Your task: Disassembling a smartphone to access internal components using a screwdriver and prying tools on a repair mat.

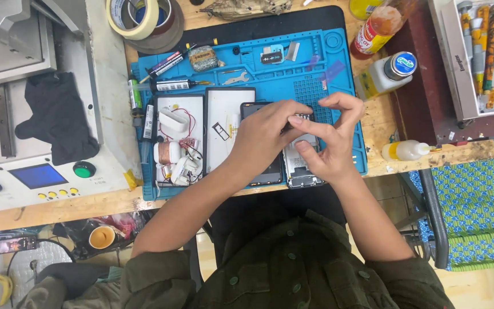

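phone long axis toward person | hands: left, right touching

Work mat: bright blue, with a grid-patterned patch. Beneath it, a black pad. Surface: bare pale wood. Opened phone: dark frame, grey and silver interior. Two trays: white inside, black rims. Wire: red. Coil: copper. Tape roll: cream. Machine: grey, with a blue screen, one green and one red button. Cloth: black. Bottle: white with a blue cap. Woven seat: blue and green. Sleeves: dark olive.
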